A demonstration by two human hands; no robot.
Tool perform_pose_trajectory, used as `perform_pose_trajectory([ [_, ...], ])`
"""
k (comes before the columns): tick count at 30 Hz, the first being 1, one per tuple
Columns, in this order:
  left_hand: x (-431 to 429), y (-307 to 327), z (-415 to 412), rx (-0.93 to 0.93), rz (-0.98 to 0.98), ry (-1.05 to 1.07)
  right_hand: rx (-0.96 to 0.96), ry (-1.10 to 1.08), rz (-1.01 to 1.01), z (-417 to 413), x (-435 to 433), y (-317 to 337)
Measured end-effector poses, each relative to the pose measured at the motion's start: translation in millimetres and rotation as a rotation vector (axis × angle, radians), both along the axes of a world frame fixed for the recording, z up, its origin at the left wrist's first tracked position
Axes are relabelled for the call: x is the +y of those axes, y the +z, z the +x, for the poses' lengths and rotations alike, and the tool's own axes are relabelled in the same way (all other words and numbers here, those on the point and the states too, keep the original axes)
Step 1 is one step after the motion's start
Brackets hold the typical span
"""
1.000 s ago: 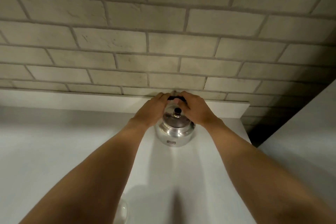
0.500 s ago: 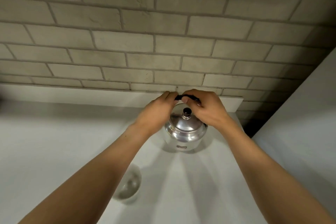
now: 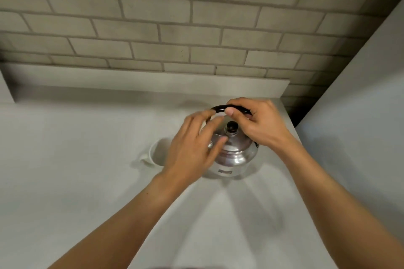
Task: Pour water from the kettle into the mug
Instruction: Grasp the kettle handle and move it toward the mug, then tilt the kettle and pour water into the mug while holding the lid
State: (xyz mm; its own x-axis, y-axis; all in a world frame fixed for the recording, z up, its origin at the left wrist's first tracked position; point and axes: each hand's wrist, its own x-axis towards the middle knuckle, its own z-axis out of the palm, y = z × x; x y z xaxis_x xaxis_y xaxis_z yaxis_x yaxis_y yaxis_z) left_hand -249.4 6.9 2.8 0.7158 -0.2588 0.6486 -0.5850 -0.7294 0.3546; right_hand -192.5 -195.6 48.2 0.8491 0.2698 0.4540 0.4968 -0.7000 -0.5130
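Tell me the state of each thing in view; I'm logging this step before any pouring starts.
kettle: upright on the counter, not tilted.
lid: on the kettle, closed.
handle: raised over the lid, gripped.
mug: upright left of the kettle, partly hidden; contents cannot be told.
right hand: closed around the handle.
left hand: open, fingers spread against the kettle's left side.
counter: bears kettle and mug.

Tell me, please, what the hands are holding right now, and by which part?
The right hand grips the kettle by its black handle. The left hand lies open against the kettle's side, gripping nothing.
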Motion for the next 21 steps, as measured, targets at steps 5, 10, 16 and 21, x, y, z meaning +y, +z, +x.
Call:
perform_pose_trajectory([
  [5, -5, -41, -32, -0.027, 0.165, -0.02, 0.037, -0.009, -0.006, -15, 5, 3],
  [10, -9, -49, -39, -0.021, 0.154, -0.038, 0.035, 0.015, -0.062, -28, 14, 16],
  [16, -11, -49, -45, 0.015, 0.042, -0.033, 0.052, 0.059, -0.172, -42, 27, 41],
  [21, -16, -40, -52, -0.041, -0.054, 0.013, 0.051, 0.131, -0.292, -44, 39, 67],
])
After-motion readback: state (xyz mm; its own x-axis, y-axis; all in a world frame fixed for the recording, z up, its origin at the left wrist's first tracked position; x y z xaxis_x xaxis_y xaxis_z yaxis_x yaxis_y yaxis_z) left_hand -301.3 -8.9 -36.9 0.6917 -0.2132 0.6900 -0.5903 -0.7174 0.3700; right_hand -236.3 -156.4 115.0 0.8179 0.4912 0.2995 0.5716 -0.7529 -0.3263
